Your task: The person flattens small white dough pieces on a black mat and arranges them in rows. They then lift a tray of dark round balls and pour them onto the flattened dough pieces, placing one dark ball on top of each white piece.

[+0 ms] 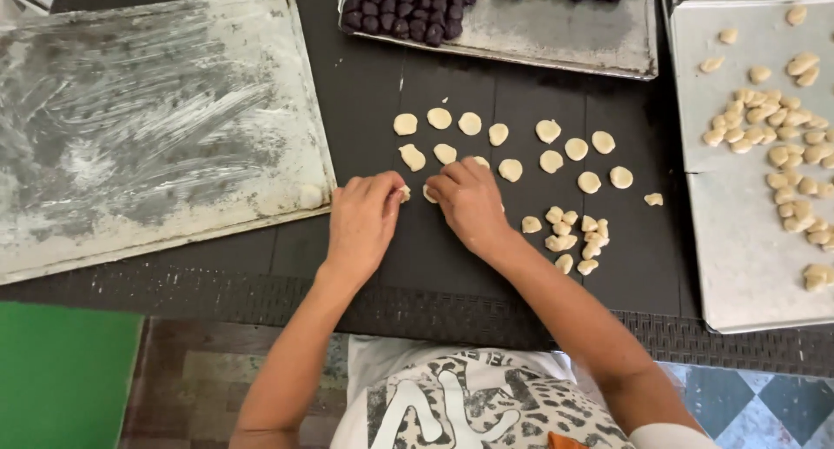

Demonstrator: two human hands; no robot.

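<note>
Seen from above, a person leans over a dark mat (452, 267) spread on the floor, both hands working pale dough. The left hand (363, 219) lies knuckles up with fingers curled downward, its fingertips pinching a small dough piece (405, 193) at its right edge; the right hand (469, 201) is likewise curled and pressed down just beside it, fingertips closing on another dough bit (428, 194) between the two hands. Pressing evenly with the fingertip pads, and keeping each piece apart from its neighbour, looks the surest way to match the rounds already made. Just to the right of the right hand's wrist sits a heap of unshaped lumps (569, 236), within easy reach for the next pick. Beyond both hands, rows of flattened discs (508, 145) lie spaced apart on the mat, none touching, a spacing worth holding so that they lift cleanly. Left of the left hand rests a large floured tray (148, 128), bare of dough. Far to the right of the right hand, a second metal tray (738, 241) carries many more pale lumps (782, 136). Farthest off, beyond the discs, a third tray (556, 36) holds dark purple balls (408, 10) packed close together.
</note>
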